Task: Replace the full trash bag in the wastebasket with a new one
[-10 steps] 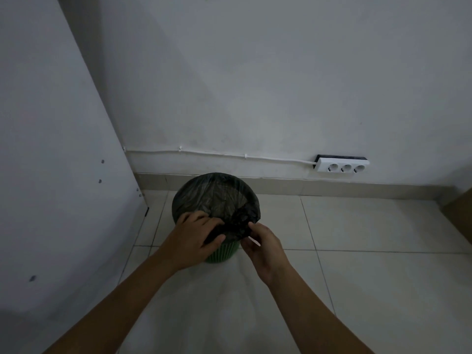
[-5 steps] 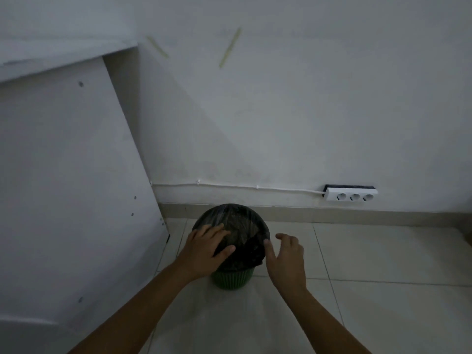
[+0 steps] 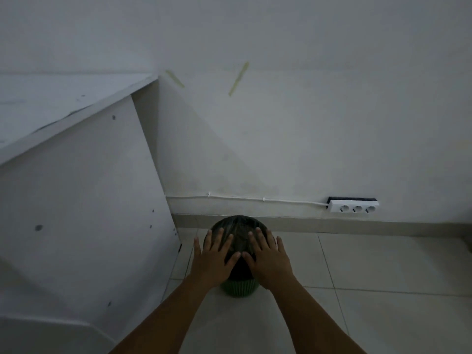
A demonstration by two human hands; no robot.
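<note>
While our left hand [image 3: 213, 259] and right hand [image 3: 269, 259] lie flat with fingers spread over the black trash bag [image 3: 238, 229], they grip nothing. It sits in the green wastebasket [image 3: 238, 287] on the floor by the wall. We think the bag is thin, soft and slippery; pinch its rim. We see no words.

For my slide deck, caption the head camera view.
Both hands, left and right, spread flat over the bag-lined green wastebasket.
</note>
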